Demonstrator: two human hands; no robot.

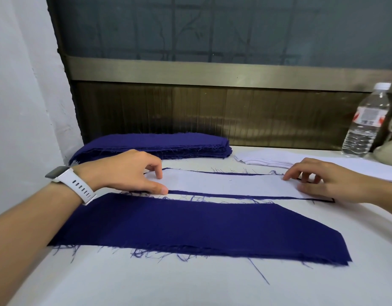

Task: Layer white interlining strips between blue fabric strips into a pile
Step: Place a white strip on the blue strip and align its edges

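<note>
left hand point(133, 173): fingers apart, tips pressing left end of white strip point(230, 184) | right hand point(323, 180): same, right end | blue strip point(190, 228): just in front | blue stack point(157, 144): behind it

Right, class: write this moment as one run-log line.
left hand: touches long white interlining strip | right hand: touches its other end | interlining: lying on dark blue fabric strip | second dark blue fabric strip: flat, nearer

bottle point(365, 120) label unreadable, interlining stack point(268, 159) cut off (right edge)
</note>
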